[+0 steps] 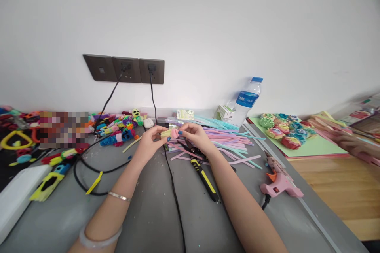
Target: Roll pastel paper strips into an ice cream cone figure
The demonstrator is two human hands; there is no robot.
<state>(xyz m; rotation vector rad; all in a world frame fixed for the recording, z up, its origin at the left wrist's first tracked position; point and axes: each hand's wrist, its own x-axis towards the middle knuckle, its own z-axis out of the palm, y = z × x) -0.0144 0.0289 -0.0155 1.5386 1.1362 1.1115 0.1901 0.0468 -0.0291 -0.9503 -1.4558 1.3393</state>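
Our left hand has a narrow grip on the yellow end of a small fuzzy piece; our right hand pinches its pink end. The piece is up between both hands, above the counter, and we seem to be shaping or joining it. The next move probably calls for a steady left grip and light right fingertips. Pastel strips and a yellow-and-black-handled tool lie near; farther right lies a pink glue gun.
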